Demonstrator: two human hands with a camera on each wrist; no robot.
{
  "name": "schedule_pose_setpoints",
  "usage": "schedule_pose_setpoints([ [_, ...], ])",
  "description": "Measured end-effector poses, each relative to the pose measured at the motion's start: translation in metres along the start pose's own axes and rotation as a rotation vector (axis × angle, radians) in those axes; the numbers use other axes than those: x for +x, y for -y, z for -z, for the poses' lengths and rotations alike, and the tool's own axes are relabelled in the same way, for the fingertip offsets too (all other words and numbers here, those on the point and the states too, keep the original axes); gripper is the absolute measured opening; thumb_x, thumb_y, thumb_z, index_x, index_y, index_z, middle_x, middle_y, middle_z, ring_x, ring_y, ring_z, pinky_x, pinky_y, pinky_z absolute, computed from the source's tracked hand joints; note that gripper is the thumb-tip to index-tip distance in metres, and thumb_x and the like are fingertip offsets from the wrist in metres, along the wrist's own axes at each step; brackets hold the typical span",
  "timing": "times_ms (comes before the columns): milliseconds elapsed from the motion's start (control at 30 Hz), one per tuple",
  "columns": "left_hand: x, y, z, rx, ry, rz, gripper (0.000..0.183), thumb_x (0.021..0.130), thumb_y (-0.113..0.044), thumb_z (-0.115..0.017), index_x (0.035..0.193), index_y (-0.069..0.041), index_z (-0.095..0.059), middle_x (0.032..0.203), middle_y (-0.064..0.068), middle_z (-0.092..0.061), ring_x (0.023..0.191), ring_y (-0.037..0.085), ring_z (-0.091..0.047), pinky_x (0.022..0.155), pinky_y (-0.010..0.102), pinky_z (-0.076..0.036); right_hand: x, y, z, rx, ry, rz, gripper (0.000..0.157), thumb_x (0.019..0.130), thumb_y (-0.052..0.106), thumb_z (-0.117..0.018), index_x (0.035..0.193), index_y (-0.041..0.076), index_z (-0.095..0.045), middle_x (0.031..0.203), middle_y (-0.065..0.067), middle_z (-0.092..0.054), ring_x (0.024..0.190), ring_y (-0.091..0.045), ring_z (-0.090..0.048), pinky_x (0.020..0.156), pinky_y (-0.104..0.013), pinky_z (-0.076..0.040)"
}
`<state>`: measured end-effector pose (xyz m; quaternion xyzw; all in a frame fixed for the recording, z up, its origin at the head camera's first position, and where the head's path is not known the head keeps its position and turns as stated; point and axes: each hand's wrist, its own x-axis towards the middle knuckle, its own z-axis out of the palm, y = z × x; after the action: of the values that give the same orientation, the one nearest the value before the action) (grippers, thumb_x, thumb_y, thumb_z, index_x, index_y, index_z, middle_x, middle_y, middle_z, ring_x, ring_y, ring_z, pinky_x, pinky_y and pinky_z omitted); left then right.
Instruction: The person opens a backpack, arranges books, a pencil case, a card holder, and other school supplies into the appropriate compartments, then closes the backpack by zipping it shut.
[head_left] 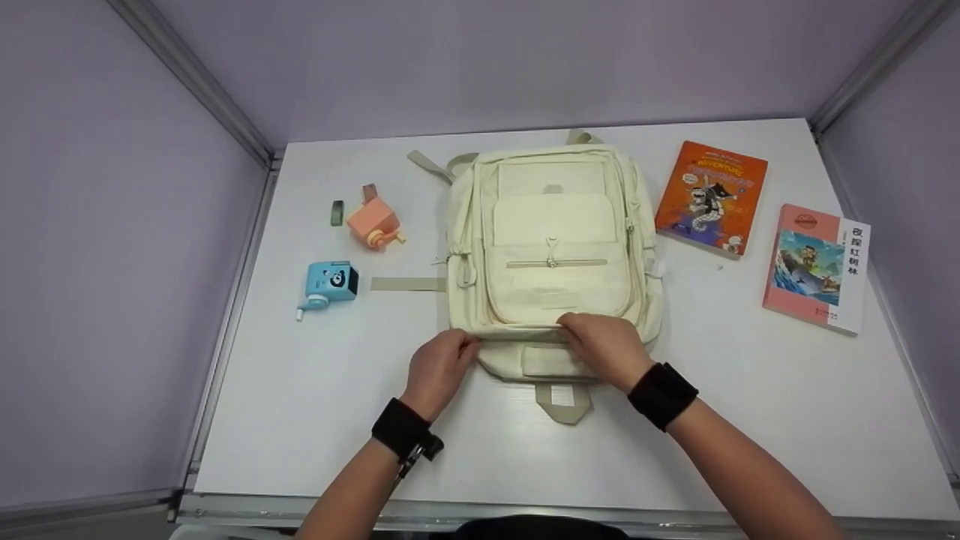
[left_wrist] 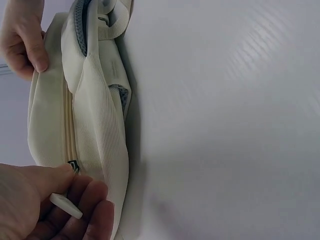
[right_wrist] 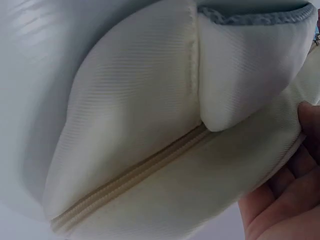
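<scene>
A cream backpack (head_left: 559, 217) lies flat on the white table, its grey-beige webbing handle (head_left: 564, 414) toward the person. At its near left corner my left hand (head_left: 441, 367) pinches a zipper pull; the pale pull tab (left_wrist: 66, 206) shows between the fingers in the left wrist view, just below the dark slider (left_wrist: 73, 165). My right hand (head_left: 609, 346) grips the fabric edge along the near side, thumb on top. In the right wrist view the zipper (right_wrist: 130, 180) runs as a tan line beside that hand (right_wrist: 285, 200), its teeth together along the visible stretch.
Left of the backpack are a pink crank sharpener (head_left: 373, 221), a blue panda crank sharpener (head_left: 331, 282) and a small green block (head_left: 337, 213). An orange book (head_left: 712, 199) and a pink-and-white book (head_left: 817, 268) lie to the right. A strap (head_left: 409, 284) stretches out leftward.
</scene>
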<state>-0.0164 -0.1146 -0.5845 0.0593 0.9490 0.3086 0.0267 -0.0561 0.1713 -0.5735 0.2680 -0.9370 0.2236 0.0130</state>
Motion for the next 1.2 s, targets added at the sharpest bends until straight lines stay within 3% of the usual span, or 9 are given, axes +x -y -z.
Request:
schedule_pose_setpoints([
  [200, 0.0, -0.003, -0.002, -0.003, -0.007, 0.023, 0.011, 0.102, -0.021, -0.066, 0.099, -0.014, -0.074, 0.087, -0.006, -0.065, 0.077, 0.01, -0.061, 0.069, 0.031, -0.05, 0.015, 0.0, 0.005, 0.04, 0.057, -0.054, 0.011, 0.102, 0.024, -0.066, 0.099, 0.016, -0.073, 0.078, 0.003, -0.069, 0.068, -0.018, -0.065, 0.059, -0.044, -0.052],
  [367, 0.002, -0.009, -0.005, -0.018, -0.005, 0.026, 0.011, 0.102, -0.021, -0.065, 0.099, -0.015, -0.074, 0.089, -0.006, -0.067, 0.079, 0.01, -0.063, 0.07, 0.031, -0.051, 0.018, -0.001, 0.005, 0.056, 0.048, -0.061, 0.01, 0.101, 0.023, -0.067, 0.097, 0.015, -0.074, 0.077, 0.001, -0.069, 0.068, -0.02, -0.065, 0.059, -0.045, -0.052],
  [667, 0.008, -0.02, -0.014, -0.005, -0.003, -0.009, 0.014, 0.101, -0.022, -0.066, 0.093, -0.016, -0.075, 0.084, -0.007, -0.068, 0.072, 0.009, -0.063, 0.065, 0.031, -0.051, 0.02, 0.0, 0.004, 0.09, 0.061, -0.058, 0.012, 0.101, 0.022, -0.067, 0.1, 0.013, -0.076, 0.086, -0.002, -0.074, 0.076, -0.023, -0.07, 0.066, -0.047, -0.054],
  [900, 0.009, -0.03, -0.02, -0.006, -0.012, -0.053, 0.014, 0.102, -0.022, -0.065, 0.092, -0.017, -0.073, 0.085, -0.006, -0.068, 0.074, 0.01, -0.063, 0.064, 0.032, -0.051, 0.023, 0.004, 0.005, 0.108, 0.057, -0.069, 0.012, 0.1, 0.022, -0.068, 0.097, 0.014, -0.076, 0.083, -0.002, -0.072, 0.074, -0.022, -0.068, 0.066, -0.046, -0.053],
  [1200, 0.01, -0.043, -0.029, 0.061, -0.032, -0.107, 0.011, 0.099, -0.02, -0.068, 0.091, -0.016, -0.074, 0.086, -0.004, -0.07, 0.076, 0.015, -0.067, 0.064, 0.035, -0.053, 0.027, 0.008, 0.001, 0.101, 0.04, -0.051, 0.013, 0.099, 0.021, -0.069, 0.088, 0.013, -0.074, 0.074, -0.001, -0.067, 0.066, -0.021, -0.062, 0.062, -0.045, -0.051],
])
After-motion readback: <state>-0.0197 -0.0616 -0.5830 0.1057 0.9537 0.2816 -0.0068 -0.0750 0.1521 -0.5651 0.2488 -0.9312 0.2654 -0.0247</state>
